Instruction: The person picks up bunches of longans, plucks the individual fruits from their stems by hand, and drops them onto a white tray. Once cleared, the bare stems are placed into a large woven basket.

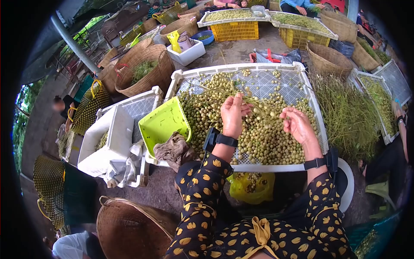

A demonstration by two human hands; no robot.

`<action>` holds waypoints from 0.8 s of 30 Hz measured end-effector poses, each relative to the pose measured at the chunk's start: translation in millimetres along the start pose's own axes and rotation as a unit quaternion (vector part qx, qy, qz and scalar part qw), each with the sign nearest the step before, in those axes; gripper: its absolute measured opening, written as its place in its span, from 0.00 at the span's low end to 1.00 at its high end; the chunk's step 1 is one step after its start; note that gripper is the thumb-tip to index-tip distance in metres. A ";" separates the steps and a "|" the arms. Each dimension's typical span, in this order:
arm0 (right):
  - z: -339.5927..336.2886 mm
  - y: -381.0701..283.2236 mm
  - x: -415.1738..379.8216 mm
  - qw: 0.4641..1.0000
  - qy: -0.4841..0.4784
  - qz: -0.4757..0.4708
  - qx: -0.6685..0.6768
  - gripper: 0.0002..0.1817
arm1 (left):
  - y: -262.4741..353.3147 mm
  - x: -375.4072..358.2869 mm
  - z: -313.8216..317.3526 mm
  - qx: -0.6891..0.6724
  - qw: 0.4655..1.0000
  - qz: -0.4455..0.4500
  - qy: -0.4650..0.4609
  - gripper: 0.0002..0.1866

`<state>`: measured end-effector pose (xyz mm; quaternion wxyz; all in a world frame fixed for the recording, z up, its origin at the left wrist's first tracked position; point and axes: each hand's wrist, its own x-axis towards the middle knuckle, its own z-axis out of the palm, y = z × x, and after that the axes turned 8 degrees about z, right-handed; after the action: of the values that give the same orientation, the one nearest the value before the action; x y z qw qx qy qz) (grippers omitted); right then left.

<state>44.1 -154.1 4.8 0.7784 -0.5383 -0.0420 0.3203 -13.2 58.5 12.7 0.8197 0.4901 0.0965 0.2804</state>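
Observation:
Round green-brown fruits [267, 144] lie heaped in a white mesh tray [241, 167] in front of me. My left hand [233, 114] is above the middle of the heap, its thumb and fingers pinched on thin green stems [254, 102]. These stems stretch right, with a few fruits on them. Over the tray's right part, my right hand [297, 124] has its fingers curled and thumb near the fingertips; whatever it may hold is too small to make out. A lime-green basin [164, 121] rests on the tray's left edge, with a brown cloth [174, 151] at its front.
A white foam box [108, 142] stands left. Wicker baskets [146, 71] are behind it, and another basket [131, 228] is at lower left. Cut stems [340, 112] are piled right. A yellow bag [251, 188] hangs below the tray. Other people sit at trays beyond.

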 end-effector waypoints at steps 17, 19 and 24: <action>16.3 37.2 3.4 0.991 -0.084 0.097 0.039 0.11 | -6.4 -10.0 7.6 -0.003 1.000 -0.011 -0.012 0.12; 13.6 34.2 1.6 0.992 -0.075 0.096 0.022 0.10 | -6.9 -10.6 8.5 0.003 1.000 -0.012 -0.016 0.12; 4.9 21.6 -8.4 0.995 -0.021 0.074 -0.067 0.09 | -8.3 -10.4 9.6 0.007 0.999 -0.010 -0.031 0.11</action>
<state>25.7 -150.0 -9.5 0.7136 -0.5843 -0.0401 0.3844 -14.6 42.5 9.1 0.8216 0.5034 0.0780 0.2558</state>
